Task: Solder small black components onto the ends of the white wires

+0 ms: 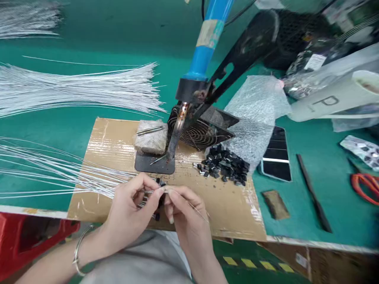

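Note:
My left hand [133, 209], a bangle on its wrist, is closed in a pinch on a thin white wire. Meeting it fingertip to fingertip, my right hand [186, 209] is closed too, and a fine wire strand [199, 213] runs back from its fingers; whether both hold the same wire I cannot tell. Loose white wires [97, 177] with small black ends lie under and left of my left hand, partly hidden by it. Above my hands, a blue-handled soldering iron [199, 55] points down in a black holder, its tip over a dark pad [142, 163].
Cardboard [231, 213] covers the bench front. Small black parts [225, 163] are heaped beside a fan [198, 134] and bubble wrap [251, 114]. A wire bundle [77, 88] lies left. To the right are a phone [276, 154], a dark flat tool [314, 193] and red-handled scissors [365, 187].

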`<action>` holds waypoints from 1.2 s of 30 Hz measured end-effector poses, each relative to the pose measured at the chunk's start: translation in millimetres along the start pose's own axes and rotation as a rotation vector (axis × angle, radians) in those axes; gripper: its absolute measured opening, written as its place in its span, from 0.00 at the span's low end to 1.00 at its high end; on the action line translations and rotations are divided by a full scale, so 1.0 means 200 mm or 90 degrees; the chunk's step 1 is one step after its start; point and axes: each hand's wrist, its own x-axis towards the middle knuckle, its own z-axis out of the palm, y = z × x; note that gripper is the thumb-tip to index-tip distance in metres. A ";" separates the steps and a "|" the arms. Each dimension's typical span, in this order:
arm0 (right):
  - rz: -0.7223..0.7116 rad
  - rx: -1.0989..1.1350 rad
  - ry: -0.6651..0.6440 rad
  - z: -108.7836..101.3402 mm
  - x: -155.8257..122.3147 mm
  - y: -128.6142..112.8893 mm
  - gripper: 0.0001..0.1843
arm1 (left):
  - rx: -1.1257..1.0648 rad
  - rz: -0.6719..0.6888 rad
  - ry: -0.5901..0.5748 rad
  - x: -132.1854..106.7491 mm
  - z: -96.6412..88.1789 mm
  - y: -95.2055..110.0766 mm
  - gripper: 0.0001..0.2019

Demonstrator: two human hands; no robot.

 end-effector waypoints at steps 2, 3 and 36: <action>0.001 -0.001 -0.006 -0.01 0.00 -0.01 0.15 | -0.025 -0.003 0.000 0.01 -0.01 0.02 0.10; -0.003 -0.005 -0.007 -0.01 0.00 -0.01 0.16 | -0.035 -0.003 0.001 0.01 -0.01 0.02 0.10; -0.003 -0.085 -0.023 -0.05 0.01 -0.06 0.12 | 0.122 0.132 0.015 0.00 -0.03 0.02 0.07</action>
